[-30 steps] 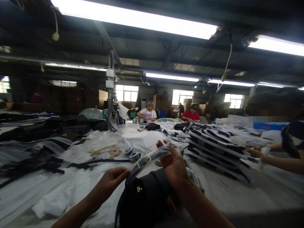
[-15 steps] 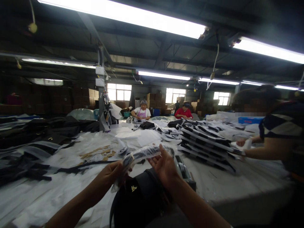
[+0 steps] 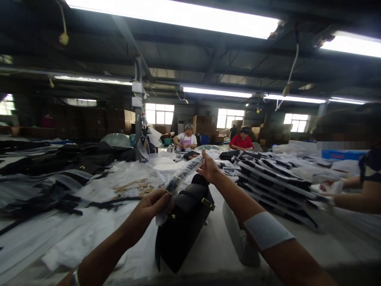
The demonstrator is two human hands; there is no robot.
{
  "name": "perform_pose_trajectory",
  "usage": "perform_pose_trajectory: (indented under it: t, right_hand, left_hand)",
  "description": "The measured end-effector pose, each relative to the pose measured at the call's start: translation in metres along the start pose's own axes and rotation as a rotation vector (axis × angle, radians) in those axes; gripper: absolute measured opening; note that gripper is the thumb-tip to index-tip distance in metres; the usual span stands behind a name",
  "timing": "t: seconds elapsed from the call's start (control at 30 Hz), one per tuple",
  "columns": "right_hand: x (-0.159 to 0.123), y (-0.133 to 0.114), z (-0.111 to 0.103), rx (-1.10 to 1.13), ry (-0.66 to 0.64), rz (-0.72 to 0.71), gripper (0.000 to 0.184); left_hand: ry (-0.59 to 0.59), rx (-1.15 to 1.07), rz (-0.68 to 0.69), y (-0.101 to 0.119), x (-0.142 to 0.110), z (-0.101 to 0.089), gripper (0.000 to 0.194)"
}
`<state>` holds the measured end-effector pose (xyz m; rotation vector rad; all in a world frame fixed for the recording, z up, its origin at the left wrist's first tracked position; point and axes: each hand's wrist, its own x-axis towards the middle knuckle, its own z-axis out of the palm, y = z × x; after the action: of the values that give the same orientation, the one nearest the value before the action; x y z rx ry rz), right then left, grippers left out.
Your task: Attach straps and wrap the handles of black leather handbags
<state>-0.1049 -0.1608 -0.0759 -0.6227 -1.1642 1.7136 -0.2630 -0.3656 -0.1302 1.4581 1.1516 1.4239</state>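
Note:
My left hand (image 3: 153, 206) pinches the near end of a plastic-wrapped strap (image 3: 184, 173), which looks dark inside its clear sleeve. At the strap's far, raised end, the fingers of my right hand (image 3: 210, 167) are closed on it. Between and below my hands a black handbag (image 3: 186, 222) with gold-coloured metal fittings rests tilted on the table. The strap's near end lies against the bag's upper left side; whether it is attached there is hidden by my left hand. A pale patch (image 3: 269, 230) sits on my right forearm.
A grey tape-dispenser-like object (image 3: 238, 234) stands right of the bag, partly under my forearm. A stack of black-and-white wrapped pieces (image 3: 270, 186) lies further right, beside a co-worker's arm (image 3: 354, 196). White sheets (image 3: 74, 238) and dark straps cover the left side. Two people sit opposite.
My right hand has moved up and away, drawing the wrapped strap from a bent shape to a straighter slant. The bag now shows more fully, and the view has shifted left.

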Motion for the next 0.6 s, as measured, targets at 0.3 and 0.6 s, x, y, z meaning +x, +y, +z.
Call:
perform_pose_trajectory:
  t: [0.3,0.6]
  right_hand:
    - [-0.099,0.069,-0.03,-0.343,0.077,-0.154,0.039]
    - [-0.174,0.177,-0.015,-0.616,-0.234,0.057,0.05]
  left_hand:
    - [0.192,0.078,0.063,-0.045,-0.001,0.001,0.043]
    - [0.402,0.244,-0.035,-0.127,-0.071,0.013,0.019]
